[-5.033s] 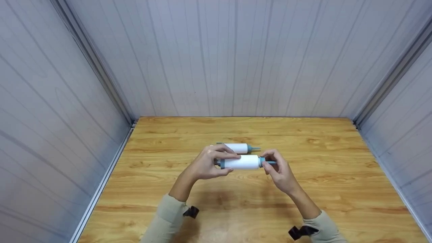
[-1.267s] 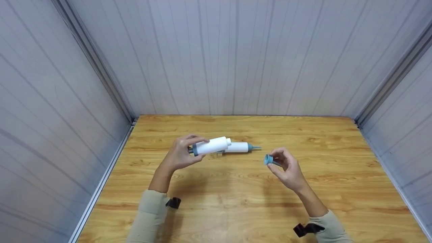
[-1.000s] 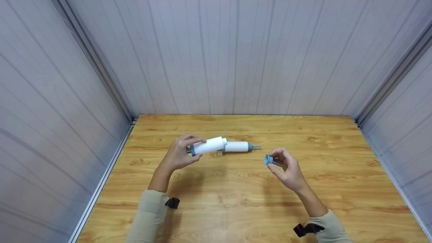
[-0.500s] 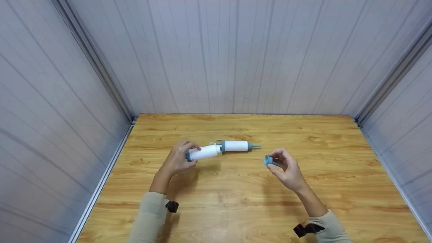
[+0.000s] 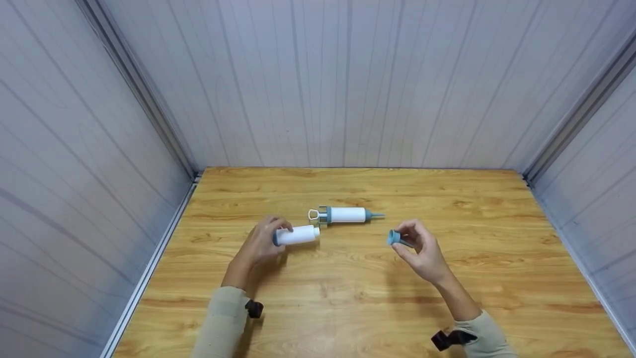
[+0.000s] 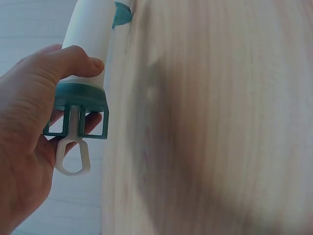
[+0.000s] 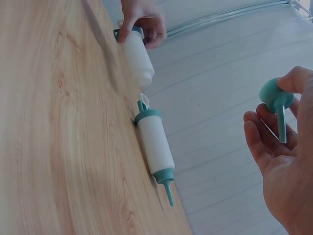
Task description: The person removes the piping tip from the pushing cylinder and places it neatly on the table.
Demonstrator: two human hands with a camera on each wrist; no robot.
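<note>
My left hand (image 5: 261, 242) grips a white plunger syringe barrel (image 5: 298, 235) by its teal collar end, low over the table. Its bare white neck points right. In the left wrist view, thumb and fingers wrap the barrel just above the teal collar (image 6: 80, 95), and a white ring handle (image 6: 73, 157) sticks out below. My right hand (image 5: 422, 252) pinches a teal nozzle cap (image 5: 394, 237) between thumb and fingers, its wide mouth facing left. The right wrist view shows the cap's thin spout (image 7: 281, 125). A second syringe (image 5: 348, 215), nozzle fitted, lies between and behind the hands.
The wood-grain table (image 5: 348, 298) reaches back to a pale panel wall (image 5: 348, 84). More panels with metal edge strips stand at the left (image 5: 59, 199) and right (image 5: 596, 199). Black wrist mounts (image 5: 254, 309) sit on both sleeves.
Five seconds ago the nozzle cap sat on the syringe neck; now it is apart in my right hand. My left hand has moved left, then lowered the syringe. The right hand stays nearly still lately.
</note>
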